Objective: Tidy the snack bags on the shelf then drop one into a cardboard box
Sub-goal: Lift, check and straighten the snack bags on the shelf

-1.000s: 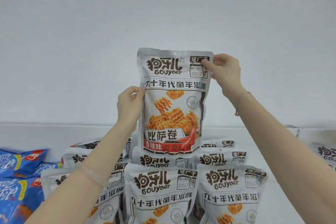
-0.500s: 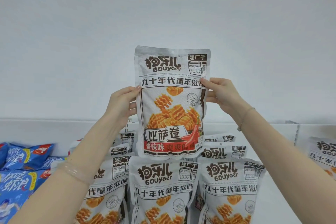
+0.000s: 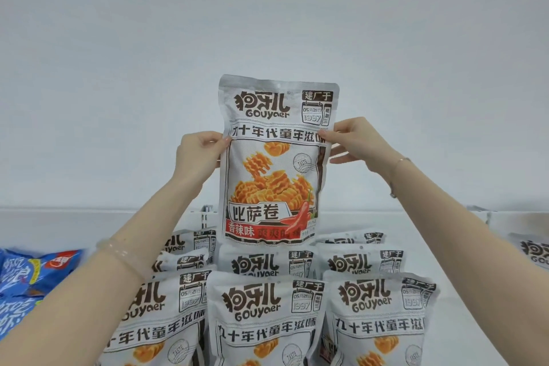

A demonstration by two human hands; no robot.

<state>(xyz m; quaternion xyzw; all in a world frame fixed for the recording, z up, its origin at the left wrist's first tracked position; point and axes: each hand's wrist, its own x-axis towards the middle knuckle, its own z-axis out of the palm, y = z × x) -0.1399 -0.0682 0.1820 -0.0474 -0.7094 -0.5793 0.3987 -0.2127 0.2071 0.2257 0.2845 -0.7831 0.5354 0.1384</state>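
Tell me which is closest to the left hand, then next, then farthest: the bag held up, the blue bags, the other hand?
1. Held-up bag: the left hand grips its edge.
2. Right hand: on the bag's far edge.
3. Blue bags: low, at the left.

A: So where are the hands at?

B: Both arms reach up and forward, bare forearms, a bracelet on each wrist. Left hand [image 3: 198,154] pinches the left edge of the raised snack bag [image 3: 273,163], thumb on the front.

A: And the other?

B: Right hand [image 3: 355,140] grips the bag's right edge at about the same height, lower fingers sticking out straight beside it.
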